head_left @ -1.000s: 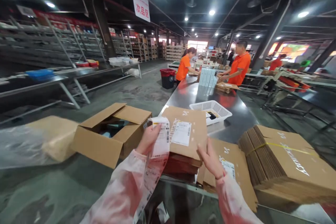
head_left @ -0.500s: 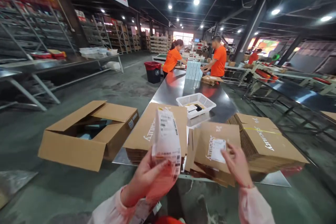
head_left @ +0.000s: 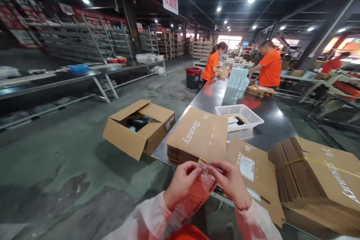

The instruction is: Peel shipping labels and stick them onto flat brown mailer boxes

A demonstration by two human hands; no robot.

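A strip of shipping labels hangs down in front of me. My left hand pinches its left edge near the top, and my right hand grips the upper right corner between thumb and fingers. Just beyond my hands lies a stack of flat cardboard boxes printed with white lettering. Right of it, another flat cardboard box carries a white label on its upper face. The strip's lower end drops toward my lap, partly hidden by my left sleeve.
A strapped bundle of flat boxes lies on the metal table at right. Behind sits a white basket. An open carton stands left. Two people in orange work at the far end beside light-blue boxes.
My right hand has left the label on the flat box and now holds the strip with my left hand. The strip has come lower and closer, and the view has turned left.
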